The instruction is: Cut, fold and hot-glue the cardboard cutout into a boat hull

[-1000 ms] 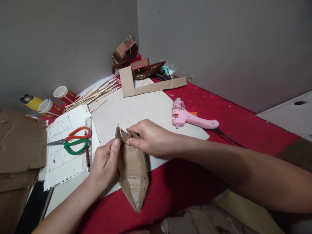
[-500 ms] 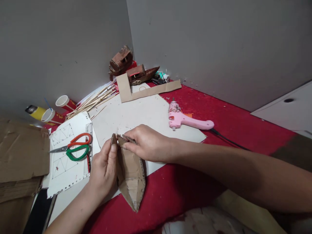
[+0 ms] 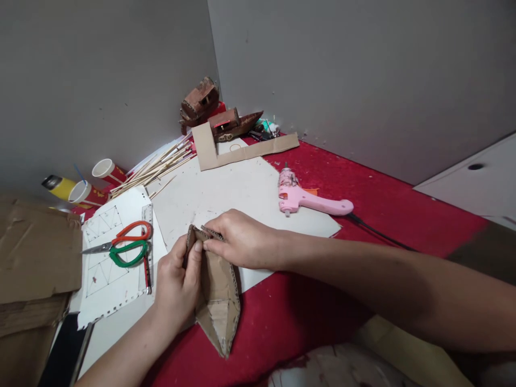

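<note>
Between my hands is a small cardboard boat hull (image 3: 217, 290), its pointed end toward me and its far end up in my fingers. My left hand (image 3: 179, 277) grips the far left corner, thumb inside the wall and fingers outside. My right hand (image 3: 242, 239) pinches the far right edge between thumb and fingers. The hull's near tip hangs over the red tablecloth (image 3: 282, 322). A white board (image 3: 242, 183) lies just beyond it. Inside the hull, a crease and pale glue-like marks show near the point.
A pink glue gun (image 3: 314, 200) with a black cord lies right. Scissors (image 3: 129, 242) and a ruler (image 3: 145, 242) rest on drawn paper (image 3: 92, 285) at left. Wooden sticks (image 3: 157, 166), paper cups (image 3: 105, 169), a cardboard strip (image 3: 258, 151) and brown model boats (image 3: 237, 126) stand farther back.
My left thumb has shifted right and further over the inside of the hull wall. The hull has dipped slightly toward me. My right hand keeps its pinch.
</note>
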Demonstrator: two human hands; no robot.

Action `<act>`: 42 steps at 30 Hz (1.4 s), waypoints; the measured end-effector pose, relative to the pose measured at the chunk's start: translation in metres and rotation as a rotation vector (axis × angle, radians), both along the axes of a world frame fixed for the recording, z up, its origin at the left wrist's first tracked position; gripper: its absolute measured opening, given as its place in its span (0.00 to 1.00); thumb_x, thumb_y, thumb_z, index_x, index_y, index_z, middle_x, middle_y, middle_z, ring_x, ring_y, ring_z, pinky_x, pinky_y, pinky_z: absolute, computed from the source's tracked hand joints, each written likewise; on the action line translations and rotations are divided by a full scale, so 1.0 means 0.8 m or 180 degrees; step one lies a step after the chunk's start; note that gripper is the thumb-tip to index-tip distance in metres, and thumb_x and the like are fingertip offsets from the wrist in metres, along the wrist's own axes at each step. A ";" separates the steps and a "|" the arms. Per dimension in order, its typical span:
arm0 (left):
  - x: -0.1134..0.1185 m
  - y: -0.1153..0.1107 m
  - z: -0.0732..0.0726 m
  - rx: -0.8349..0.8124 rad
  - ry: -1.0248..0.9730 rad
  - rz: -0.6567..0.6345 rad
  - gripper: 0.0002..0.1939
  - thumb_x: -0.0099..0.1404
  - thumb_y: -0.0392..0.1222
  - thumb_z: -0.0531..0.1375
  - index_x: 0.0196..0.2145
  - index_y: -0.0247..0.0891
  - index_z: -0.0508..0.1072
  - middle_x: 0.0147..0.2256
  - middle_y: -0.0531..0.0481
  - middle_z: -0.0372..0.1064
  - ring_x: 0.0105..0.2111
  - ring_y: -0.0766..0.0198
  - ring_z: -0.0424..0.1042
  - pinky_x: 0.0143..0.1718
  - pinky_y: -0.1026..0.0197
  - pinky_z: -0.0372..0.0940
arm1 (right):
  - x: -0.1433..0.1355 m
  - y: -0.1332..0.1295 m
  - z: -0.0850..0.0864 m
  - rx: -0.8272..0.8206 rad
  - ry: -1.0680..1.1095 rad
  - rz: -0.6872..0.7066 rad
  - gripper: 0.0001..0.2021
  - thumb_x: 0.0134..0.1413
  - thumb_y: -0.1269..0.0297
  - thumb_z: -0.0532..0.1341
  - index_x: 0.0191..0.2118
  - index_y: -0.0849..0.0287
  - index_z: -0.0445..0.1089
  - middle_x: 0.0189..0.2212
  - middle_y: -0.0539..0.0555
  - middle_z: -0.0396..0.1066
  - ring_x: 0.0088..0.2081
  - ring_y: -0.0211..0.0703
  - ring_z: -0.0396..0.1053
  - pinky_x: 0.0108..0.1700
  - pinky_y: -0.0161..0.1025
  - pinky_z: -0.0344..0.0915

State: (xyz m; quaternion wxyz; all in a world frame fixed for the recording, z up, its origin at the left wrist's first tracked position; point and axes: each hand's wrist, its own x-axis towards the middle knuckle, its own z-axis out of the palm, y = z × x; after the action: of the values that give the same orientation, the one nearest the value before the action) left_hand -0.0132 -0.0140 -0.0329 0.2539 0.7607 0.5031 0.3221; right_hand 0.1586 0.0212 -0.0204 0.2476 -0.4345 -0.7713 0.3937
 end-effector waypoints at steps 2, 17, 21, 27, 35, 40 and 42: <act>0.000 0.002 -0.002 -0.0088 -0.0169 0.0120 0.08 0.70 0.40 0.54 0.38 0.37 0.72 0.29 0.55 0.70 0.29 0.67 0.68 0.31 0.67 0.62 | -0.001 0.001 -0.003 -0.0150 0.0111 -0.0119 0.10 0.52 0.75 0.60 0.22 0.62 0.64 0.19 0.45 0.59 0.23 0.32 0.55 0.26 0.32 0.49; -0.007 0.013 0.004 -0.0878 -0.1297 0.0246 0.24 0.73 0.55 0.45 0.54 0.41 0.72 0.50 0.45 0.74 0.49 0.58 0.71 0.52 0.56 0.64 | 0.006 -0.003 -0.002 -0.0394 0.0339 0.0112 0.09 0.58 0.69 0.54 0.27 0.62 0.67 0.22 0.48 0.63 0.25 0.36 0.61 0.27 0.32 0.55; -0.005 0.014 0.006 -0.0848 -0.1457 0.0315 0.24 0.72 0.57 0.46 0.46 0.42 0.75 0.46 0.47 0.75 0.48 0.59 0.71 0.48 0.58 0.67 | 0.006 -0.002 -0.009 -0.0342 0.0292 0.0196 0.13 0.64 0.66 0.50 0.31 0.62 0.67 0.24 0.50 0.67 0.25 0.37 0.64 0.29 0.34 0.59; -0.003 0.009 0.005 -0.0918 -0.1753 0.0300 0.21 0.72 0.56 0.48 0.41 0.42 0.75 0.42 0.48 0.76 0.39 0.62 0.74 0.41 0.61 0.70 | 0.006 -0.002 -0.011 -0.0275 0.0294 0.0226 0.14 0.65 0.64 0.49 0.29 0.61 0.64 0.25 0.50 0.65 0.26 0.37 0.63 0.30 0.34 0.59; -0.003 0.008 -0.003 -0.0900 -0.1728 0.0092 0.12 0.63 0.39 0.62 0.45 0.42 0.75 0.42 0.49 0.76 0.43 0.59 0.74 0.47 0.57 0.67 | -0.001 -0.011 -0.012 -0.0831 0.0617 -0.0097 0.07 0.53 0.66 0.56 0.25 0.60 0.63 0.22 0.46 0.58 0.26 0.35 0.56 0.28 0.32 0.54; -0.002 0.008 -0.003 -0.0986 -0.1784 0.0120 0.10 0.61 0.35 0.61 0.42 0.41 0.74 0.38 0.51 0.76 0.40 0.61 0.74 0.43 0.58 0.68 | -0.005 -0.012 -0.012 -0.1075 0.0994 -0.0165 0.05 0.50 0.66 0.56 0.26 0.60 0.64 0.25 0.48 0.63 0.28 0.36 0.59 0.31 0.34 0.57; -0.002 0.007 -0.001 -0.0923 -0.1650 0.0091 0.08 0.62 0.36 0.61 0.41 0.40 0.74 0.37 0.50 0.76 0.39 0.60 0.74 0.42 0.58 0.67 | -0.006 -0.012 -0.011 -0.1128 0.1078 -0.0162 0.05 0.50 0.66 0.56 0.26 0.60 0.64 0.25 0.48 0.63 0.28 0.37 0.59 0.32 0.34 0.58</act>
State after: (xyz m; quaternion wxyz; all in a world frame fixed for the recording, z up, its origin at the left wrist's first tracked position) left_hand -0.0151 -0.0084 -0.0340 0.4754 0.6017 0.4729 0.4339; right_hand 0.1538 0.0116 -0.0290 0.3032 -0.4183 -0.6265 0.5836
